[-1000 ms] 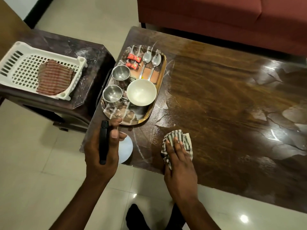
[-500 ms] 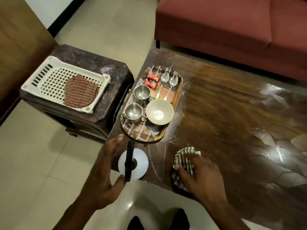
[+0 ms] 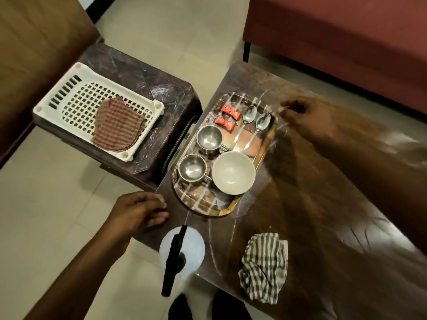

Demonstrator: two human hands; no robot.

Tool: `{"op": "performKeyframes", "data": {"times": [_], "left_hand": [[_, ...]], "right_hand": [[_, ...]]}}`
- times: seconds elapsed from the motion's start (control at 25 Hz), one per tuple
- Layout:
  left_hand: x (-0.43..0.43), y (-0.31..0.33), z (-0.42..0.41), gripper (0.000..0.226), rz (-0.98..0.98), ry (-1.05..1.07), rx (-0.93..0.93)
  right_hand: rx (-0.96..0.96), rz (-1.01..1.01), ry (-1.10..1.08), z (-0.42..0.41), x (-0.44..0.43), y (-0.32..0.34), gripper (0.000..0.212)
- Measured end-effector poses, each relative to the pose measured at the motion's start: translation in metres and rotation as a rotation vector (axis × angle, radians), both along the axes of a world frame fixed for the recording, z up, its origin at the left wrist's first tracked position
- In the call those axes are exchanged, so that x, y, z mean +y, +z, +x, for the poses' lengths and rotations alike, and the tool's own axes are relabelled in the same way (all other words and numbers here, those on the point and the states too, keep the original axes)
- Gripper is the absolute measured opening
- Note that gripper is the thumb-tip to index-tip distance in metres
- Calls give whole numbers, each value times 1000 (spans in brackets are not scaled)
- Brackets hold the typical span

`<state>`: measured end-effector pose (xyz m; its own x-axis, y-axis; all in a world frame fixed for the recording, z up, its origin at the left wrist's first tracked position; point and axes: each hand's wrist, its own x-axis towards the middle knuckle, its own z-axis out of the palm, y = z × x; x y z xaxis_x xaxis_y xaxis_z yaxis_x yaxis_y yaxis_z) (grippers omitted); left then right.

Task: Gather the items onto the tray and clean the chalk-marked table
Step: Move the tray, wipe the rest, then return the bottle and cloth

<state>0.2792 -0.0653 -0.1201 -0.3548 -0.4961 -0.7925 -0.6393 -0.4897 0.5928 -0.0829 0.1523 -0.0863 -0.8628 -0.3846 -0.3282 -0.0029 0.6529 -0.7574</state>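
Step in hand: by my reading, taking the tray [image 3: 266, 144] at both ends to shift it, since chalk lines [image 3: 233, 229] run out from under it
Left hands-side: the left hand [image 3: 136, 213] sits just off the counter's [image 3: 335, 227] near corner, close to the tray's near end, fingers loosely curled and holding nothing
Right hands-side: the right hand [image 3: 302, 116] reaches across to the tray's far corner; it is blurred, so I cannot tell whether it grips the rim or is only near it
Doing it well: get thumbs over the rim at both ends before lifting, keep it level, and rise slowly; the load is loose and would slide or roll on a tilt
Tray, place: on the left part of the counter, lengthwise away from the person, beside the gap to the side table [image 3: 161, 88]
Tray, look: oblong, glossy, brass-coloured rim, patterned floor with pale stripes
Load: white bowl [image 3: 233, 173] and two steel cups [image 3: 209, 136] [image 3: 191, 168] at the near end; two spoons [image 3: 249, 116] and two red sachets [image 3: 230, 110] at the far end
Cleaning kit: spray bottle [image 3: 182, 248] stands on the near corner, striped cloth [image 3: 263, 266] lies crumpled to its right; neither is touched
Risk: the left forearm passes close to the bottle
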Motion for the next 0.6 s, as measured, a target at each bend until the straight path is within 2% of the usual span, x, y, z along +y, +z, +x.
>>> {"op": "performKeyframes", "data": {"times": [0.12,0.24,0.44,0.6], "left_hand": [[8,-3,-18,19,119,-81,-79],[17,-6,-28,16,180,-115,-87],[29,-12,-35,11,213,-95,-27],[37,-20,-36,6,148,-39,14]], "right_hand": [[-70,-13,57,-37,-39,-26,33],[-86,63,112,-52,-60,-49,36],[-83,96,89,-65,-77,-58,25],[-116,62,71,-66,-77,-58,17]]}}
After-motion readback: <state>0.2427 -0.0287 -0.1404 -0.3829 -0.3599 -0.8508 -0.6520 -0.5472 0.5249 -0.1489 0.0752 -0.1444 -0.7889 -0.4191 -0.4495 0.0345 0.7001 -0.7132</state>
